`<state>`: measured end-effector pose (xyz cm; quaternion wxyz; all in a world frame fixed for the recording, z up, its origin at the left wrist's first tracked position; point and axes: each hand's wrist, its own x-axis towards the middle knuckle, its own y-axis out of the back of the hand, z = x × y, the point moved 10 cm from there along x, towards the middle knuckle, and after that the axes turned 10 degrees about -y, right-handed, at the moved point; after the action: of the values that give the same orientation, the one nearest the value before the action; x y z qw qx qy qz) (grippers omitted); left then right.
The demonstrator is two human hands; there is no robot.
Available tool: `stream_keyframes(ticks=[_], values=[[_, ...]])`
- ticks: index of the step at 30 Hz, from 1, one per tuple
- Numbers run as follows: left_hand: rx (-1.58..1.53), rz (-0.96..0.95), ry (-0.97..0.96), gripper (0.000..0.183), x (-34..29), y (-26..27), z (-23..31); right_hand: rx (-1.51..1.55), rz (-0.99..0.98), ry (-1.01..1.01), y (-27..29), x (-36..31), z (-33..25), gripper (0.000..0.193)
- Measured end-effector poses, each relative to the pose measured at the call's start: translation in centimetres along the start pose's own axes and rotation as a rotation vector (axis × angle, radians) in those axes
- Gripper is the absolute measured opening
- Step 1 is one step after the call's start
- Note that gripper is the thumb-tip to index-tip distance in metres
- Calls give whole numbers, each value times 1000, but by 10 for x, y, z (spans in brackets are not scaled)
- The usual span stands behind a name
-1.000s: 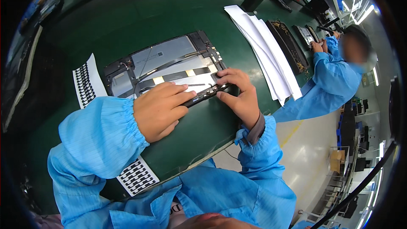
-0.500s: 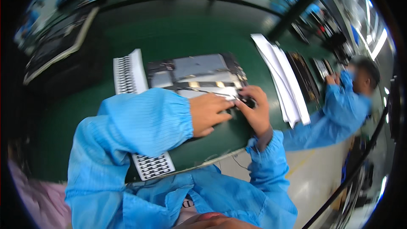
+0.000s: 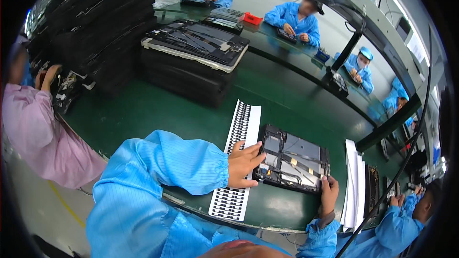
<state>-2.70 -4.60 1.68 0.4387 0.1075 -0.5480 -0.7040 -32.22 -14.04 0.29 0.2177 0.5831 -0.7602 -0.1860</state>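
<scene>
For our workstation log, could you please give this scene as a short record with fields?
surface: green workbench
main item: opened tablet-like device, lying flat, inner parts exposed
left hand: fingers spread, over a white sheet with rows of black pieces, fingertips at the device's left edge
right hand: at the device's near right corner
right of device: overlapping long white papers
beyond, to the left: black stack
left edge of view: pink-sleeved co-worker

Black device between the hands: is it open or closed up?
Open: the device lies with its grey panels and dark flat strip exposed to view.
</scene>
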Motion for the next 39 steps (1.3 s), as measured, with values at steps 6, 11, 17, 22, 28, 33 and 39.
stream_keyframes(ticks=[6,11,17,22,28,33,39], values=[[-195,350,-86,64,-10,42,13,692,-36,-85,0,-18,-24,17],[-167,664,-169,67,-7,122,27,789,-46,33,9,-31,-88,19],[-72,1082,-188,56,-56,238,-3,1015,-326,250,-56,-43,-225,31],[-395,1316,-165,47,-83,298,-99,811,-250,411,-122,-17,-276,40],[-346,1403,-129,51,-163,351,-159,873,-273,479,-203,-42,-342,39],[-195,1407,-94,49,-159,352,-184,919,-401,529,-222,-40,-348,41],[-275,1269,60,47,-155,343,-205,811,-358,671,-223,-54,-351,50]])
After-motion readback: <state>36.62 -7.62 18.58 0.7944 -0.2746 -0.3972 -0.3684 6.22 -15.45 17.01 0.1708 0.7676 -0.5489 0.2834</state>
